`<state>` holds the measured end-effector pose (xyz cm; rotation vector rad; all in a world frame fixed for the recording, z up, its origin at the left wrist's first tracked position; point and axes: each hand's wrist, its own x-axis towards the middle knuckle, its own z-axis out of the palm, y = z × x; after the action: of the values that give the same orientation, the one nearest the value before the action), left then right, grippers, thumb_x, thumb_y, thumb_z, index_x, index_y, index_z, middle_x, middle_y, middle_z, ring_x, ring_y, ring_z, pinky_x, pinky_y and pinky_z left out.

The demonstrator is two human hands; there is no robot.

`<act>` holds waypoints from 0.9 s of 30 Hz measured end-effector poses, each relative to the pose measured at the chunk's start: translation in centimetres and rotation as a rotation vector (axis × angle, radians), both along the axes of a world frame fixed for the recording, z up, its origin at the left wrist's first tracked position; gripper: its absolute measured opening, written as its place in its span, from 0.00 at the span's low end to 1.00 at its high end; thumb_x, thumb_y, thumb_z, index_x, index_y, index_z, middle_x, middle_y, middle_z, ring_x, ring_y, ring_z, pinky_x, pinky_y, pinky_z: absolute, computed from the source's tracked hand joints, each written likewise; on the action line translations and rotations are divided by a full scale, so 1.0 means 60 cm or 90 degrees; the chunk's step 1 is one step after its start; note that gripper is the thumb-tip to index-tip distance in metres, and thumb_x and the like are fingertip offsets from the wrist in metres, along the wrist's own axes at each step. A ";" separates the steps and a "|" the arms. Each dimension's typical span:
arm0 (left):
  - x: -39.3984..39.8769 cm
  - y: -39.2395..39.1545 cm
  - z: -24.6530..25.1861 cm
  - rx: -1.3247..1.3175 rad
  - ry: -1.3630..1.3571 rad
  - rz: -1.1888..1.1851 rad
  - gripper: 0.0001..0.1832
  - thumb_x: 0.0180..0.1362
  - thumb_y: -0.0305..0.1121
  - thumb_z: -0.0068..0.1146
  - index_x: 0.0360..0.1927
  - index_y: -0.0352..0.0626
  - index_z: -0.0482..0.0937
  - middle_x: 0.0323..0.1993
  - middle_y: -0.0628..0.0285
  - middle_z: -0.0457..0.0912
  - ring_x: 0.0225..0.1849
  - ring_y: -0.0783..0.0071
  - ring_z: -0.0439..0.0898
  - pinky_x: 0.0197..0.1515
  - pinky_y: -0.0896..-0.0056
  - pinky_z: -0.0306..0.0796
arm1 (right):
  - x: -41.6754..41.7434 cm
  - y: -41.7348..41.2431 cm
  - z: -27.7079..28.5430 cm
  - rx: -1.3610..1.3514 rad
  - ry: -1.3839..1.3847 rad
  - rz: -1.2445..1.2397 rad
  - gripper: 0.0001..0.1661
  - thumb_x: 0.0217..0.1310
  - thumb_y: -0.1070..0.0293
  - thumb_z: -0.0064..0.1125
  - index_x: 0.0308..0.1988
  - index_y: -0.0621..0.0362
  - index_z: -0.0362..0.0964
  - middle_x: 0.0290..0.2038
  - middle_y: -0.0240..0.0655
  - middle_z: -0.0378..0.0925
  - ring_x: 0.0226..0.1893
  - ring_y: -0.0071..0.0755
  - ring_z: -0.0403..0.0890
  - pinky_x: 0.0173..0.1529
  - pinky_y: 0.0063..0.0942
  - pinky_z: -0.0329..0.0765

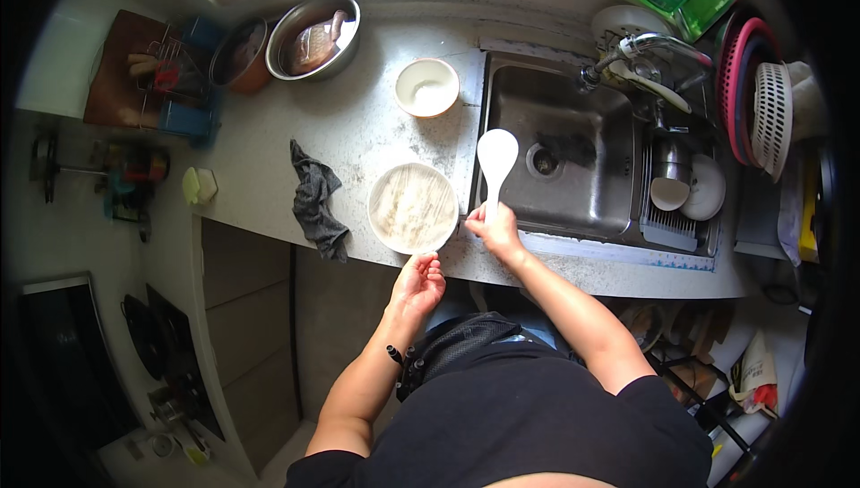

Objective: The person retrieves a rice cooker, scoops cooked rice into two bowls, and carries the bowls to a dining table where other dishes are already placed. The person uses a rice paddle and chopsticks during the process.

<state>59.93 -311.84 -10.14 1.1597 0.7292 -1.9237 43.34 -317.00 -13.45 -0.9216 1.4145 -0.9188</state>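
Note:
A white rice paddle (498, 152) stands out from my right hand (496, 227), whose fingers are closed around its handle; its broad end lies over the sink's left edge. My left hand (422, 279) is at the counter's front edge, its fingertips pinching at the near rim of a round white bowl (412, 209). A clear, creased film seems to cover the bowl, with something pale under it. Behind it stands a smaller bowl (427, 88), white inside, with a little pale matter at its bottom. A crumpled dark grey cloth (317, 202) lies left of the covered bowl.
A steel sink (557, 199) with a faucet (645, 44) is at the right, beside a rack of dishes (668, 226) and upright plastic baskets (769, 118). At the back left, a metal basin (336, 61) holds raw meat in liquid. A cutting board (111, 85) stands farther left.

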 end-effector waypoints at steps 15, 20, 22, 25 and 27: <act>0.041 0.030 -0.042 -0.131 -0.027 0.142 0.09 0.47 0.23 0.43 0.34 0.33 0.69 0.32 0.56 0.71 0.38 0.65 0.70 0.48 0.63 0.64 | 0.010 0.034 -0.012 0.199 -0.221 -0.023 0.07 0.43 0.80 0.56 0.22 0.61 0.64 0.24 0.36 0.72 0.21 0.23 0.73 0.25 0.18 0.73; 0.055 0.033 -0.083 -0.125 -0.048 0.068 0.05 0.48 0.20 0.44 0.29 0.37 0.70 0.27 0.61 0.71 0.30 0.72 0.68 0.40 0.69 0.67 | 0.020 0.045 -0.010 0.207 -0.184 0.034 0.07 0.39 0.81 0.56 0.22 0.61 0.65 0.22 0.35 0.71 0.18 0.23 0.71 0.22 0.18 0.69; 0.065 0.028 -0.081 -0.092 -0.024 0.034 0.05 0.46 0.19 0.44 0.27 0.37 0.70 0.23 0.62 0.70 0.26 0.74 0.67 0.38 0.70 0.68 | 0.023 0.052 -0.013 0.215 -0.186 0.008 0.08 0.39 0.81 0.57 0.22 0.61 0.64 0.22 0.35 0.71 0.17 0.22 0.70 0.21 0.18 0.69; 0.076 0.032 -0.087 -0.073 0.007 0.088 0.07 0.43 0.17 0.42 0.26 0.37 0.70 0.22 0.62 0.70 0.26 0.73 0.67 0.37 0.70 0.67 | 0.023 0.055 -0.011 0.231 -0.169 0.010 0.10 0.39 0.81 0.56 0.22 0.59 0.63 0.22 0.34 0.71 0.17 0.22 0.70 0.21 0.18 0.69; 0.072 0.043 -0.091 -0.159 -0.014 0.130 0.07 0.42 0.20 0.45 0.27 0.37 0.70 0.24 0.62 0.70 0.27 0.73 0.68 0.35 0.70 0.67 | 0.024 0.053 -0.004 0.250 -0.159 0.009 0.10 0.39 0.82 0.56 0.22 0.59 0.63 0.21 0.34 0.71 0.16 0.22 0.70 0.21 0.18 0.69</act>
<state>64.27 -309.24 -15.62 0.9148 0.5550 -1.7695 44.77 -313.83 -13.66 -0.5030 1.3083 -0.6847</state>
